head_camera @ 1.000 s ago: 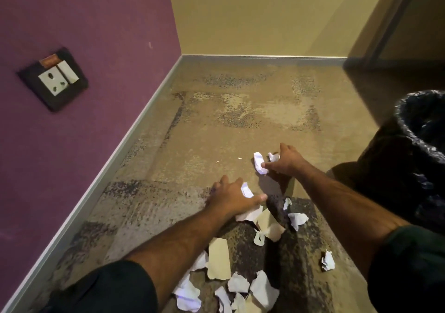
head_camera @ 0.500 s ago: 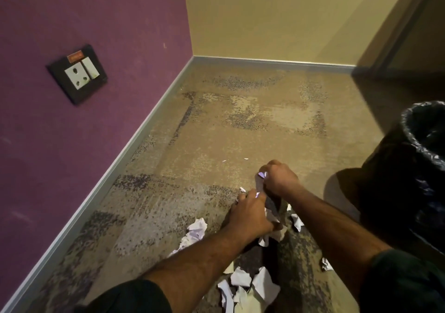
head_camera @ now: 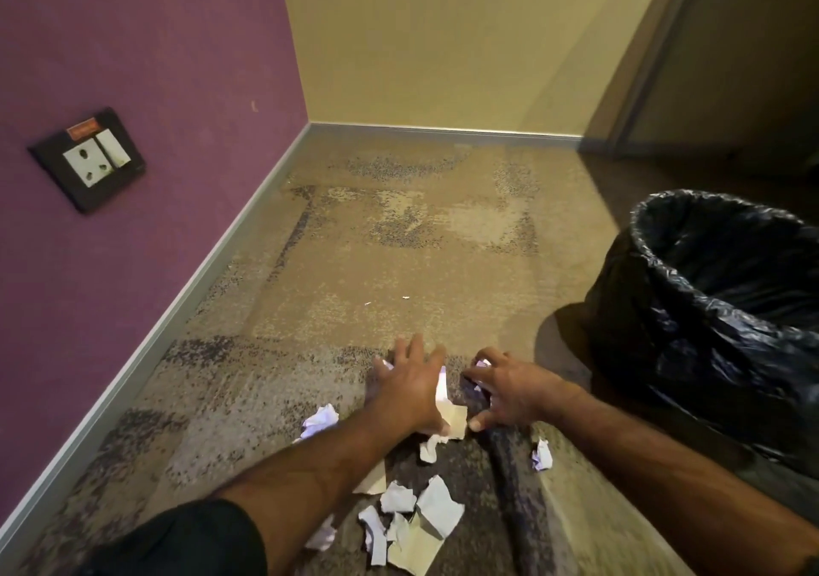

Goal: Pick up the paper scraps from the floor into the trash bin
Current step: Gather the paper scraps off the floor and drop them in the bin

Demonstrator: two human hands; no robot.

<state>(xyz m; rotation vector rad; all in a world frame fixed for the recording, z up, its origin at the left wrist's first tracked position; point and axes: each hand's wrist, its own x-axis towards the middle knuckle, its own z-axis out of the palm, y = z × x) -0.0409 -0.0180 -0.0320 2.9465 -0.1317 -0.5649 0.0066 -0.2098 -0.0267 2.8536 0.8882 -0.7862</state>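
White and cream paper scraps lie on the patterned carpet: a crumpled white one (head_camera: 320,418), a small one (head_camera: 543,456), and a cluster (head_camera: 412,518) near the bottom. My left hand (head_camera: 412,385) lies flat on the floor with its fingers spread, covering scraps, and a cream piece (head_camera: 456,416) shows at its right edge. Just to its right, my right hand (head_camera: 509,391) is curled like a claw over white scraps that peek out at its fingertips. The trash bin (head_camera: 656,239), lined with a black bag, stands at the right, close to my right forearm.
A purple wall with a wall socket (head_camera: 88,159) runs along the left, with a grey skirting board (head_camera: 212,265) at its foot. A yellow wall closes the far end. Bare carpet (head_camera: 399,243) stretches beyond my hands.
My hands were bunched together over the scraps half a second ago; now they lie side by side, the left one flattened and spread. The scraps near them have shifted.
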